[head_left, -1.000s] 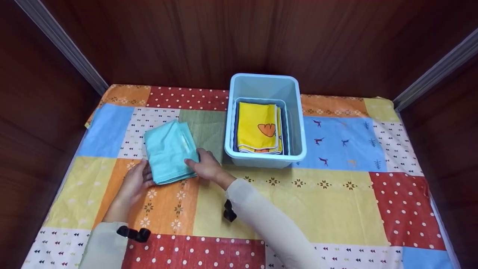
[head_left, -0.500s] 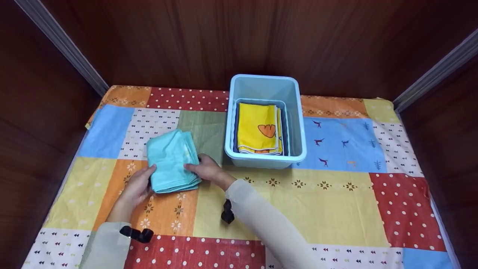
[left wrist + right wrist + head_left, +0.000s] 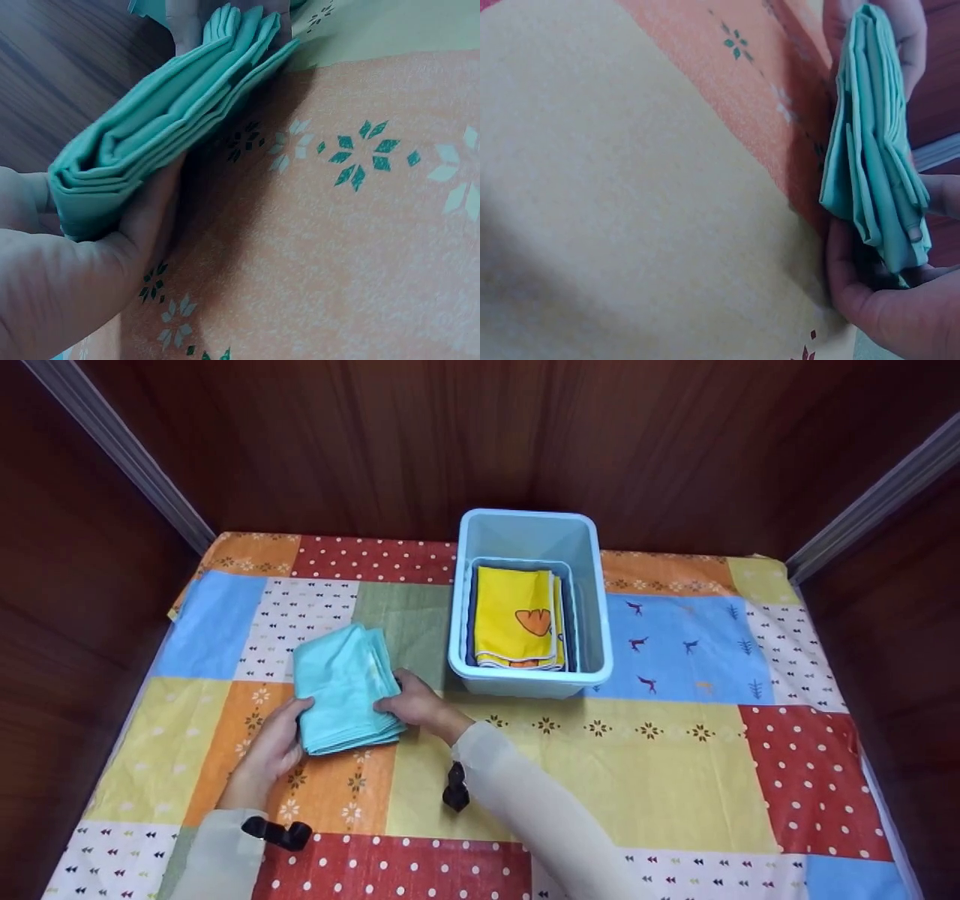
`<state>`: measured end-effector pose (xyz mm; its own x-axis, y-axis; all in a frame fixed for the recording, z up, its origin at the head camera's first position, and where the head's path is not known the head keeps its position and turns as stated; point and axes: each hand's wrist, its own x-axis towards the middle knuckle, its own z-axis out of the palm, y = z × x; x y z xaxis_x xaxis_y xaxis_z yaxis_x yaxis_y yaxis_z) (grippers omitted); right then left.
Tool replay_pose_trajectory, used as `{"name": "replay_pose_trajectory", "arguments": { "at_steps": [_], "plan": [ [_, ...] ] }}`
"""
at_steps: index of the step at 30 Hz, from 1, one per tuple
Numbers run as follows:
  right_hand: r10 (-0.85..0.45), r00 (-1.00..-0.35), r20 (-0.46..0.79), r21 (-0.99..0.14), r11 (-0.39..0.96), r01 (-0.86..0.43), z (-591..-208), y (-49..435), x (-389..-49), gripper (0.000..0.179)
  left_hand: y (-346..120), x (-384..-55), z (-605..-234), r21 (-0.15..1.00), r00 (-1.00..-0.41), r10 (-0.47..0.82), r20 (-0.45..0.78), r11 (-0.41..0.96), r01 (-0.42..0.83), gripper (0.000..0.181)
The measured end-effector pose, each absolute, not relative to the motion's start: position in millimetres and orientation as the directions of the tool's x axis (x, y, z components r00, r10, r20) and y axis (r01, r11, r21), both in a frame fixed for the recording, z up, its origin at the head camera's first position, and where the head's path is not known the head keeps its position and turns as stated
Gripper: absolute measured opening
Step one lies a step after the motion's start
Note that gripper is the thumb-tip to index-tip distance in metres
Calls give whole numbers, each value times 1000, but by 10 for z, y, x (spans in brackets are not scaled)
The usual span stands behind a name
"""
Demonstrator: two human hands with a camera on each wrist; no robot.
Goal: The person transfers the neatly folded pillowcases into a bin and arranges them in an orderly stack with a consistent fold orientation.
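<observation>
Left of centre in the head view, a folded turquoise cloth (image 3: 341, 686) is held between both hands over a patchwork-covered bench (image 3: 645, 787). The left hand (image 3: 271, 744) pinches its left edge, thumb on top and fingers curled beneath; the right hand (image 3: 417, 702) pinches the right edge in the same way. In the left wrist view the cloth runs diagonally across the upper left of the frame, its many stacked layers showing along the near side, with a shadow falling on the orange patch under it. In the right wrist view it stands along the right side of the frame, the folds gathered close, one hand at its top and the other at its bottom. At upper centre of the head view, well apart from the cloth, sits a light blue bin (image 3: 529, 674); inside lies a folded yellow cloth (image 3: 510, 611) with an orange motif and pale edging, and dark fabric (image 3: 472, 637) shows around it. Both arms wear pale sleeves (image 3: 536, 802), with a black band (image 3: 277, 833) at the left wrist and a black device (image 3: 455, 789) at the right. Dark wood-grained panels (image 3: 337, 450) fill the top of the frame.
</observation>
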<state>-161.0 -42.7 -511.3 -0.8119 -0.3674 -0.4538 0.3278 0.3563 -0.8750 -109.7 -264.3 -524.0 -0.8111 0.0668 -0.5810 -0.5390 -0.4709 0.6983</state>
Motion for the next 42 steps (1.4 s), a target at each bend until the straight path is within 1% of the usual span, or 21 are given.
{"name": "replay_pose_trajectory", "arguments": {
  "at_steps": [5,10,13,17,19,21,23,26,29,32,36,42],
  "plan": [
    [-351,-812,-466,-878,292,378,-5142,-411,-1613,56,-2610,-1073,-5253,723,-817,39,-575,-443,-530,64],
    [-405,-799,-445,-895,216,390,-5174,-428,-1613,59,-2575,-1036,-5269,760,-831,20,-556,-393,-518,61],
    [-430,-804,-411,-911,164,378,-5190,-451,-1601,58,-2552,-1027,-5278,791,-841,6,-541,-337,-511,59],
    [-416,-826,-381,-924,136,358,-5208,-470,-1586,52,-2506,-1042,-5281,849,-869,-5,-494,-221,-481,62],
    [-406,-834,-373,-928,149,343,-5215,-478,-1581,52,-2481,-1047,-5294,883,-891,-17,-454,-146,-447,67],
    [-404,-844,-353,-936,160,314,-5223,-487,-1576,57,-2459,-1044,-5315,915,-915,-38,-401,-69,-398,76],
    [-413,-852,-322,-946,179,270,-5231,-492,-1569,67,-2445,-1032,-5334,936,-935,-57,-351,14,-352,85],
    [-449,-850,-274,-956,225,190,-5230,-483,-1565,84,-2433,-1007,-5352,951,-955,-72,-287,100,-293,98],
    [-486,-830,-275,-948,283,148,-5218,-455,-1573,94,-2432,-997,-5368,953,-966,-68,-250,161,-258,102],
    [-504,-807,-308,-929,341,142,-5222,-434,-1587,96,-2438,-999,-5386,951,-971,-57,-230,199,-237,101],
    [-515,-784,-347,-907,397,141,-5234,-423,-1602,93,-2448,-1005,-5406,940,-971,-48,-233,246,-238,98],
    [-533,-770,-351,-901,417,122,-5278,-423,-1608,90,-2466,-983,-5431,923,-968,-59,-243,293,-249,98]
  ]
}}
